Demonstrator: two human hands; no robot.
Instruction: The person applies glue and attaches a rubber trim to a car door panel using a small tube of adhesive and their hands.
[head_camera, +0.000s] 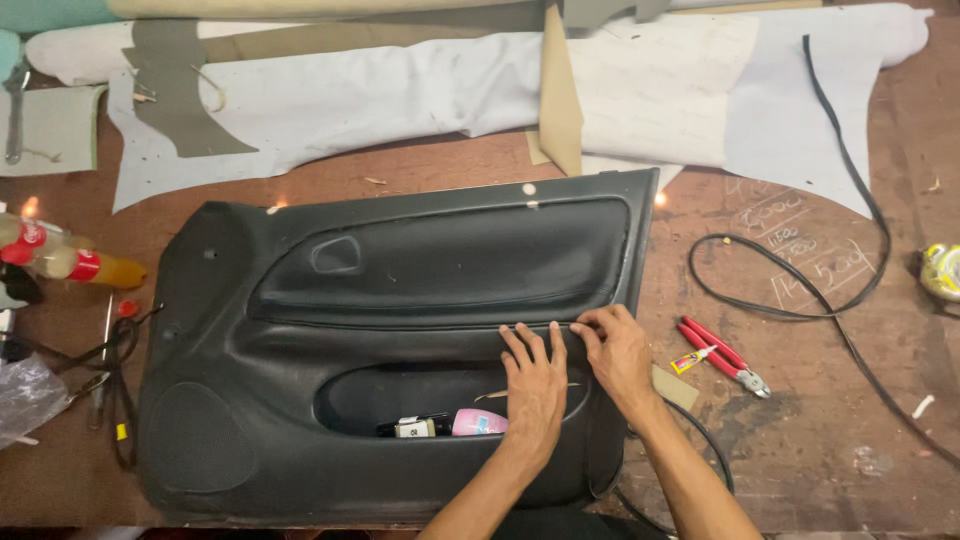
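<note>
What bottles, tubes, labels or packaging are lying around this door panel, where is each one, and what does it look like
Small dark bottle: lying in the door panel's pocket, pale label.
Pink bottle: beside it in the pocket, near the left hand.
Yellow glue tube: on the table right of the right hand, across the red pliers.
Soda bottle: left edge, lying down, red label, orange liquid.
Clear plastic bag: lower left, crumpled.

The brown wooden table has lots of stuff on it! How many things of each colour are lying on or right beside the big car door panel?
Black: 2, the black plastic car door panel and the long black rubber cord
Red: 1, the red-handled pliers
Pink: 1, the small pink bottle in the panel's pocket
Yellow: 1, the small yellow glue tube
Total: 5
</note>
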